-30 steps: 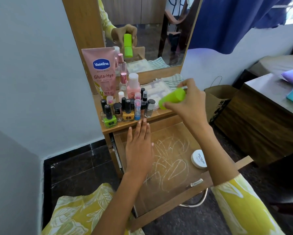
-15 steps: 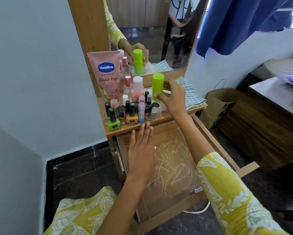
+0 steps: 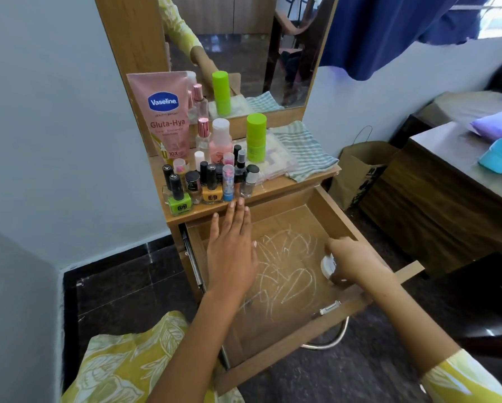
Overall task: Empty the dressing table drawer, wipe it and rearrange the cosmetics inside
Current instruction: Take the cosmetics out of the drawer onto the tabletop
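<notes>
The wooden drawer (image 3: 335,216) is pulled out, its floor covered in white scribbles. My left hand (image 3: 232,251) lies flat with straight fingers over the drawer's left side. My right hand (image 3: 357,261) curls over a small white round jar (image 3: 327,264) at the drawer's right side and grips it. On the dressing table top (image 3: 276,187) stand a green bottle (image 3: 256,137), a pink Vaseline tube (image 3: 164,114), a pink bottle (image 3: 220,141) and several nail polish bottles (image 3: 207,184).
A striped cloth (image 3: 305,149) and a clear pouch (image 3: 279,161) lie on the table top by the mirror (image 3: 244,39). A brown paper bag (image 3: 357,170) stands on the floor to the right. A dark wooden chest (image 3: 436,199) fills the right side.
My right hand stood the green bottle on the table top, let go and moved down into the drawer onto the white jar. My left hand stayed in place.
</notes>
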{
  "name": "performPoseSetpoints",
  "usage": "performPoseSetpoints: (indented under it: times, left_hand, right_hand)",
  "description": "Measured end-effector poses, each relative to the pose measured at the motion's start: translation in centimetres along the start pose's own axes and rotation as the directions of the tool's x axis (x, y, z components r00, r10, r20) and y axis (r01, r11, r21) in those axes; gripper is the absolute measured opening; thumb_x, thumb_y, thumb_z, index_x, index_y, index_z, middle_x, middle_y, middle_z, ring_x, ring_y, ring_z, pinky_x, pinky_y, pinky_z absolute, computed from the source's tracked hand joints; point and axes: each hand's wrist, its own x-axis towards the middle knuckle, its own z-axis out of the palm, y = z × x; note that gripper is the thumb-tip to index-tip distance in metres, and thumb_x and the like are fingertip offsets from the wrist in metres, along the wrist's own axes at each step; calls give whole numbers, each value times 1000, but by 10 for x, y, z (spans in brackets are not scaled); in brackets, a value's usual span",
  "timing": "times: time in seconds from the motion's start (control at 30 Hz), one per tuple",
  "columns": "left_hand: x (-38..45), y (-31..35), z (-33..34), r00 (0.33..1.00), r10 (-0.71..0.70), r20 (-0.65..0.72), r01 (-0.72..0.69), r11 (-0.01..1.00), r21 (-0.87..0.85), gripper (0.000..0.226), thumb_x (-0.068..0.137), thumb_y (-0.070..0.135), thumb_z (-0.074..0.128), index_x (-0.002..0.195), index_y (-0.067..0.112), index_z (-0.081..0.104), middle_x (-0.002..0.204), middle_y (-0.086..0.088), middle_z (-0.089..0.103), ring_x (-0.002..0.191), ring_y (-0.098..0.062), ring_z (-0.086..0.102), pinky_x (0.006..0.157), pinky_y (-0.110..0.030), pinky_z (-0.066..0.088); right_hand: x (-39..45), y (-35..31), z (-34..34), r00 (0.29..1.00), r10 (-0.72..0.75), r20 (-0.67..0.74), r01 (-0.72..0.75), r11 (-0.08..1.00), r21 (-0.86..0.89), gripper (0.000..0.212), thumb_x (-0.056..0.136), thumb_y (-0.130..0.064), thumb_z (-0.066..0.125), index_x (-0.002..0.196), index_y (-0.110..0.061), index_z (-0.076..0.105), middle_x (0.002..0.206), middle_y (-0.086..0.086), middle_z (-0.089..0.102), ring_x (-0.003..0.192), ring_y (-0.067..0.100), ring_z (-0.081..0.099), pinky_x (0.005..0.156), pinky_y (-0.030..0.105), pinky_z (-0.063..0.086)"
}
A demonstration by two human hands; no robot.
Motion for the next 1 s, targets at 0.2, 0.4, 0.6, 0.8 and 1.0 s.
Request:
performPoseSetpoints:
  times: [0.2, 0.4, 0.6, 0.8, 1.0]
  left_hand:
    - [1, 0, 0, 1000, 4, 5, -4, 1000, -1, 63, 100, 35, 30, 149, 13, -3, 154, -2, -14, 142, -15, -16, 112, -39, -15]
    - [0, 0, -2, 1000, 5, 2, -5, 1000, -13, 63, 100, 34, 30, 149, 13, -3, 153, -2, -16, 142, -15, -16, 112, -39, -14]
    - [0, -1, -4, 1000, 12, 13, -12, 1000, -13, 63, 99, 34, 31, 149, 11, 0, 156, -4, -10, 142, -15, -15, 111, -38, -17]
    - [0, -1, -5, 999, 7, 48, -8, 1000, 27, 63, 101, 35, 25, 148, 12, -10, 149, -4, -25, 137, -15, -25, 110, -40, -19]
    - [1, 0, -3, 999, 6, 48, -7, 1000, 23, 64, 100, 34, 27, 148, 11, -8, 147, -4, -26, 134, -15, -27, 107, -39, -21]
  right_hand:
    - [3, -5, 12, 989, -23, -144, 10, 996, -88, 55, 76, -24, 73, 121, -16, 43, 111, 4, 55, 95, 22, 62, 68, 26, 46]
    - [0, -17, -18, 894, -128, -430, 234, 950, 205, 53, 64, -51, 74, 100, -21, 49, 90, -2, 55, 78, 16, 54, 58, 25, 36]
    - [9, -49, -74, 621, -25, -784, 518, 764, 386, 40, 65, -40, 73, 95, -16, 62, 96, 4, 64, 86, 20, 56, 67, 27, 34]
    - [43, -67, -90, 586, 33, -810, 519, 752, 406, 36, 68, -33, 80, 91, -8, 68, 101, 12, 62, 93, 27, 58, 73, 27, 36]
    - [60, -73, -88, 583, 38, -812, 519, 751, 408, 36, 70, -27, 82, 98, -7, 71, 108, 12, 62, 100, 26, 59, 77, 21, 36]
